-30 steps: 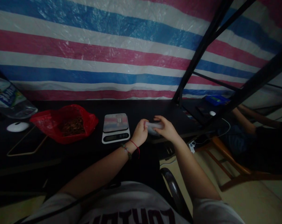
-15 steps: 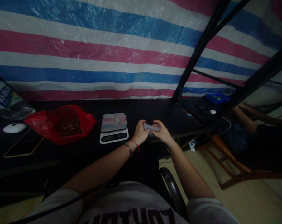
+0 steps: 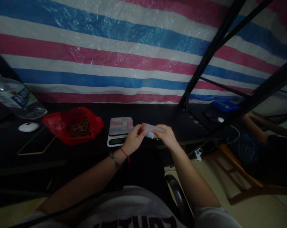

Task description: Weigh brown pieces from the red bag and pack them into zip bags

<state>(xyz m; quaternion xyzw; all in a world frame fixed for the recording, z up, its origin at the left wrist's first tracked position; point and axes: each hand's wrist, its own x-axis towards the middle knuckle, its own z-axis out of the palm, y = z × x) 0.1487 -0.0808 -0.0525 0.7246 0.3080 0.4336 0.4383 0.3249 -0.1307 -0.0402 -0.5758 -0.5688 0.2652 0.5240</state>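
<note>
Both my hands hold a small clear plastic bag (image 3: 152, 130) above the front edge of the dark table (image 3: 157, 114). My left hand (image 3: 133, 138) pinches its left end and my right hand (image 3: 165, 136) grips its right end. Just left of my hands stands a small digital kitchen scale (image 3: 120, 130) with a shiny plate. Further left lies an open red plastic bag (image 3: 73, 125) holding brown bits.
A white mouse (image 3: 28, 127), a thin-framed flat pad (image 3: 36, 144) and a lying water bottle (image 3: 16, 97) are at the left. A striped tarp (image 3: 110, 53) hangs behind. Black frame bars (image 3: 206, 60) rise at right, where another person's arm (image 3: 255, 125) and a wooden chair (image 3: 238, 177) show.
My hands have drawn slightly nearer and left with the small bag, and my left fingers have shifted from wrapping it to pinching its end. The view has tilted a little.
</note>
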